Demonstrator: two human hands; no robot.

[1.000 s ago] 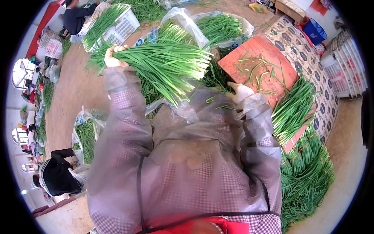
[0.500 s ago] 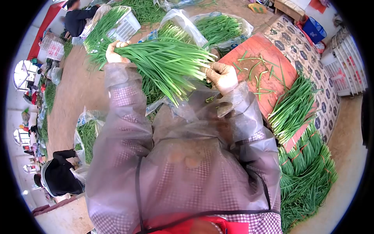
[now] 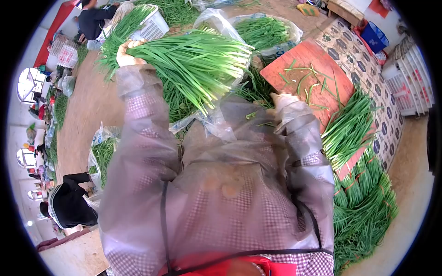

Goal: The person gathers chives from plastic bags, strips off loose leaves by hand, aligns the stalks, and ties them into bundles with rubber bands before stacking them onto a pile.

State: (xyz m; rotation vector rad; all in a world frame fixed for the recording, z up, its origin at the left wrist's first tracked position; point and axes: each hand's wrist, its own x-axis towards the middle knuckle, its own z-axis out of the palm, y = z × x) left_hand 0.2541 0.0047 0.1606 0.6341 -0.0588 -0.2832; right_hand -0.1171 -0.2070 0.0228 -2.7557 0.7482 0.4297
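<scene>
My left hand, in a pale glove, is wrapped round the leafy end of a large bunch of garlic chives. The pale stem ends fan out to the right, unsupported. My right hand is low beside the left edge of a red board, away from the bunch; its fingers are mostly hidden. Loose chive scraps lie on the board. A second pile of chives rests across the board's near right part.
Banded chive bundles are stacked at lower right. Open plastic bags of chives stand ahead, with a white basket beyond. One person sits at far left, another at lower left. White crates are stacked at right.
My right hand has left the stem ends and moved right and down toward the board. My left hand, still gripping the bunch, has shifted slightly up and left.
</scene>
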